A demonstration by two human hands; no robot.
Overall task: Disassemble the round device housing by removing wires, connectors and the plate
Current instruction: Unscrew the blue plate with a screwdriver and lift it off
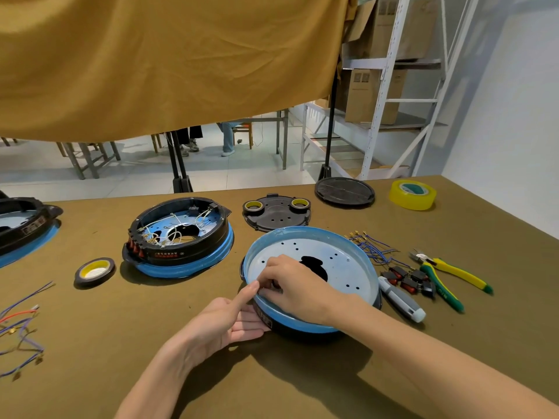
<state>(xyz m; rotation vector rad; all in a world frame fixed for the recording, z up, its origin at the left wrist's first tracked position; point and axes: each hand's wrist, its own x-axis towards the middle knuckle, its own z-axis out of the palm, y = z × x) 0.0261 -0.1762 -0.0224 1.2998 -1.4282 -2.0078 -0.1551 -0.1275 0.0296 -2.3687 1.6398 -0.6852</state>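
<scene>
The round housing (311,279) is steadied at its near rim by the left hand (230,322), index finger extended, the others flat beneath. Inside the rim, the right hand (290,282) is curled, fingertips pinched; on what cannot be told. The plate (338,261) should be lifted evenly while the rim is pressed down.

Three round housings: one under the hands (314,285), one still wired (178,237), one cut off at the left edge (24,228). Two loose black plates (276,214) (344,192). Four tape rolls: clear yellow (413,195), dark one (94,271), two on a plate (254,206) (300,203). One cutter (450,275), one screwdriver (400,299). Two loose wire bunches (370,246) (21,331). Rocker switches (408,278), count unclear.
</scene>
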